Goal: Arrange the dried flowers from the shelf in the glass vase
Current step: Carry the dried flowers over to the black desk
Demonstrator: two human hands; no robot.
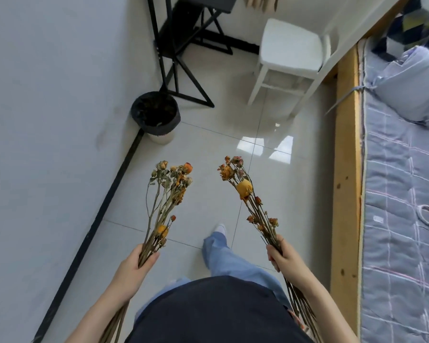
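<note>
Head view, looking down at a tiled floor (208, 144).

Left hand (136, 262): fingers and thumb curled round the stems of one bunch of dried flowers (170, 191). The heads point far and up, and the stem ends trail back past the forearm.

Right hand (281, 256): fingers wrapped round the stems of a second bunch (245, 191). The heads tilt far-left, and the long stems run back along the right side of the body.

The two bunches are apart. Neither touches the other or the floor.

Surroundings:
- A pale wall (47, 95) on the left, with a black-lined bin (156, 115) at its foot, farther off than the hands.
- A black metal frame (181, 58) beyond the bin.
- A white stool (291, 45) far, right of centre.
- A bed (404, 243) with a wooden rail (346, 169) along the right, and a roll of tape (427, 214) lying on its cover.
- One leg in blue trousers (223, 256), set forward.

Glass vase: not in view. Shelf: not in view.

Progress, as judged: the flowers are off the shelf and split between both hands, so the fetching part looks done. Carrying appears to be the step in hand. Left to do: reach the vase, put the stems in, then spread and settle the heads. None of the arranging itself is done, so far as this view shows.

Note: the heads look brittle, so a gentle hold low on the stems seems wise.
</note>
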